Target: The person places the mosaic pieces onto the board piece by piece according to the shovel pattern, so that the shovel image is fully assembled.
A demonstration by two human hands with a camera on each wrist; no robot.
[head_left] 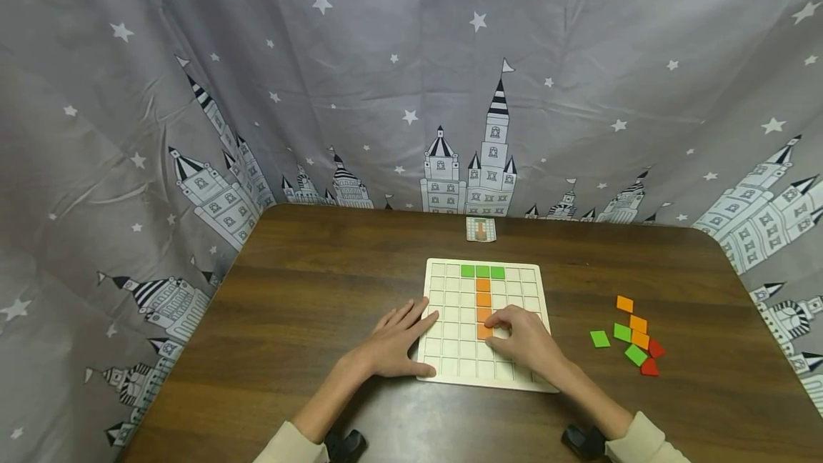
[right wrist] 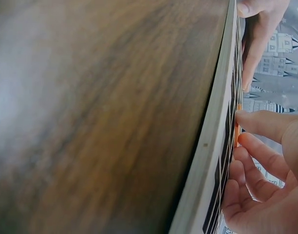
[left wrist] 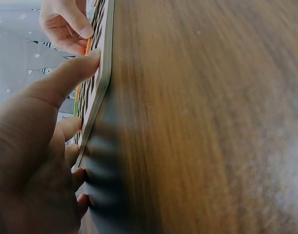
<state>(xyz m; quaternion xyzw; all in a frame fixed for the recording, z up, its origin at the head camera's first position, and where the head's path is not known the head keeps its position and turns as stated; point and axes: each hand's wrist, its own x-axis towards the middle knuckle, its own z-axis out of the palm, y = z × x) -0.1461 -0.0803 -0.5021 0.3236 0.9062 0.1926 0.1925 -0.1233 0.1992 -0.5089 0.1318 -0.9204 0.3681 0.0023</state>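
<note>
A pale square grid board lies on the table in the head view. Three green square tiles line its top row, and several orange square tiles run down in a column below the middle one. At the lowest orange tile is my right hand, its thumb and index finger at the tile's edges; the right wrist view shows orange between these fingertips. My left hand rests with spread fingers along the board's left edge, and its thumb touches the rim in the left wrist view.
Loose tiles lie on the table right of the board: orange diamonds, green ones and red pieces. A small pattern card sits behind the board near the table's back edge. A grey castle-print curtain hangs behind.
</note>
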